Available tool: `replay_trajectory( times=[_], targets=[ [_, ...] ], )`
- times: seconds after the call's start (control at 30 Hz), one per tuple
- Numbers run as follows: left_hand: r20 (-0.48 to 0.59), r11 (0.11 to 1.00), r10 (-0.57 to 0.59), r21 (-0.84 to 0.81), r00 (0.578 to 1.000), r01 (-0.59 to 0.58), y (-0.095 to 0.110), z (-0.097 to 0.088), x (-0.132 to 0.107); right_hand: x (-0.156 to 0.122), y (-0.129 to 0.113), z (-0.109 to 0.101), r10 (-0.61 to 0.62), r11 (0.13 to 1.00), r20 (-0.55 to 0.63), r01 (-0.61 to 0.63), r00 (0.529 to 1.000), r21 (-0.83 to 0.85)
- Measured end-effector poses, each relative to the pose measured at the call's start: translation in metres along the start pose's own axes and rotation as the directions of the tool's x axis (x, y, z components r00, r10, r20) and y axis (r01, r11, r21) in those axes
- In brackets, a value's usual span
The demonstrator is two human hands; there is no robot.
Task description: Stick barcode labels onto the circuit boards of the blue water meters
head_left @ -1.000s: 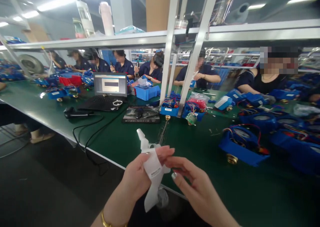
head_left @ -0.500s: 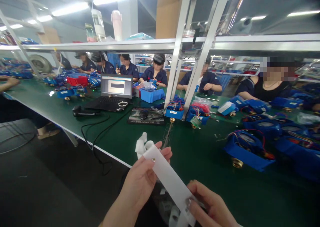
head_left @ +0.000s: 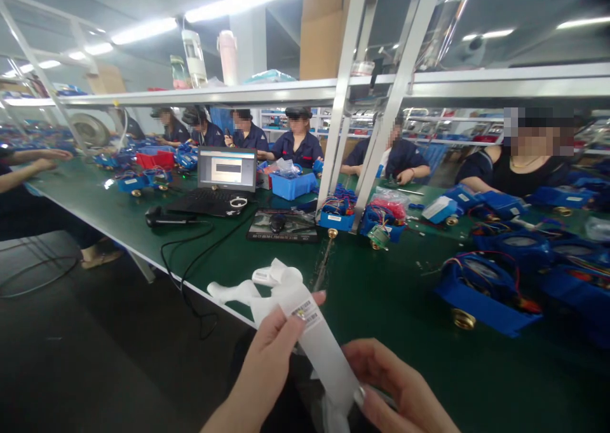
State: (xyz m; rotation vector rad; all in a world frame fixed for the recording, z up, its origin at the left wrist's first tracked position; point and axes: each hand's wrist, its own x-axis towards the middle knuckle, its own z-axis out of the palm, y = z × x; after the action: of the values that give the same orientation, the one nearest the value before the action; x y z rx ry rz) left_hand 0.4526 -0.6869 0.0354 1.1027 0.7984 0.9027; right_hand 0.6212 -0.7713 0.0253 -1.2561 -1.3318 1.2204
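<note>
A long white strip of labels (head_left: 326,350) stretches between my two hands, over the front edge of the green table. My left hand (head_left: 271,350) pinches it near its upper part, thumb beside a printed barcode label. My right hand (head_left: 386,382) grips the strip lower down, the thumb on its face and the fingers behind. Beyond my left hand, the rest of the strip curls loosely on the tabletop, with another printed label on one curl. Below my hands, more pale strip hangs in the dark area and is hard to make out.
Blue meter-like units (head_left: 490,293) with wires and brass fittings crowd the right side. A laptop (head_left: 226,175), a handheld scanner (head_left: 164,218) with its cable, a mouse (head_left: 277,223) on a pad and a blue bin (head_left: 293,184) stand ahead. Shelf posts (head_left: 340,102) rise mid-table. Several co-workers sit opposite.
A printed barcode label now shows by my left thumb, where the strip looked blank. The loose curls have spread out further left on the table. My view has shifted slightly.
</note>
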Motion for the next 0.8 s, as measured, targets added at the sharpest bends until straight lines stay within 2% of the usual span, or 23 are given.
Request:
replay_trajectory(
  times=[0.03, 0.1, 0.17, 0.23, 0.33, 0.4, 0.43, 0.5, 0.57, 0.6, 0.7, 0.73, 0.8],
  targets=[
    [0.059, 0.993, 0.026, 0.109, 0.998, -0.033, 0.001, 0.002, -0.002, 0.006, -0.002, 0.003, -0.041, 0.999, -0.013, 0.042, 0.999, 0.027],
    [0.210, 0.931, 0.120, 0.315, 0.970, -0.183, 0.005, 0.007, -0.008, 0.016, -0.005, 0.008, -0.092, 0.993, -0.084, 0.098, 0.992, 0.061],
    [0.348, 0.814, 0.207, 0.457, 0.914, -0.358, 0.011, 0.009, -0.013, 0.022, -0.005, 0.010, -0.093, 0.993, -0.165, 0.104, 0.982, 0.060],
    [0.413, 0.705, 0.242, 0.547, 0.878, -0.451, 0.014, 0.007, -0.015, 0.023, -0.001, 0.008, -0.070, 0.995, -0.215, 0.084, 0.974, 0.057],
    [0.401, 0.565, 0.245, 0.681, 0.883, -0.466, 0.010, -0.003, -0.014, 0.017, 0.009, 0.002, -0.037, 0.973, -0.217, 0.085, 0.975, 0.214],
    [0.315, 0.479, 0.277, 0.774, 0.908, -0.414, 0.001, -0.010, -0.010, 0.013, 0.014, -0.002, -0.005, 0.902, -0.189, 0.086, 0.982, 0.423],
    [0.239, 0.464, 0.306, 0.808, 0.922, -0.364, -0.004, -0.013, -0.007, 0.011, 0.015, -0.003, 0.016, 0.847, -0.173, 0.079, 0.985, 0.526],
    [0.065, 0.508, 0.341, 0.827, 0.938, -0.242, -0.013, -0.017, -0.001, 0.009, 0.014, -0.004, 0.062, 0.739, -0.150, 0.055, 0.987, 0.671],
    [-0.046, 0.635, 0.285, 0.758, 0.957, -0.152, -0.020, -0.017, 0.005, 0.008, 0.011, -0.005, 0.096, 0.678, -0.144, 0.042, 0.985, 0.734],
    [-0.051, 0.718, 0.232, 0.683, 0.971, -0.135, -0.022, -0.016, 0.008, 0.008, 0.009, -0.004, 0.094, 0.666, -0.136, 0.039, 0.986, 0.745],
    [0.065, 0.942, 0.093, 0.319, 0.994, -0.109, -0.023, -0.010, 0.013, 0.009, 0.009, -0.004, 0.047, 0.657, -0.115, 0.056, 0.992, 0.751],
    [0.089, 0.976, 0.058, 0.203, 0.994, -0.075, -0.022, -0.008, 0.014, 0.009, 0.011, -0.003, 0.036, 0.652, -0.113, 0.063, 0.993, 0.756],
    [0.067, 0.996, -0.024, 0.089, 0.997, 0.018, -0.023, -0.006, 0.017, 0.008, 0.017, -0.003, 0.030, 0.642, -0.117, 0.071, 0.993, 0.763]
  ],
)
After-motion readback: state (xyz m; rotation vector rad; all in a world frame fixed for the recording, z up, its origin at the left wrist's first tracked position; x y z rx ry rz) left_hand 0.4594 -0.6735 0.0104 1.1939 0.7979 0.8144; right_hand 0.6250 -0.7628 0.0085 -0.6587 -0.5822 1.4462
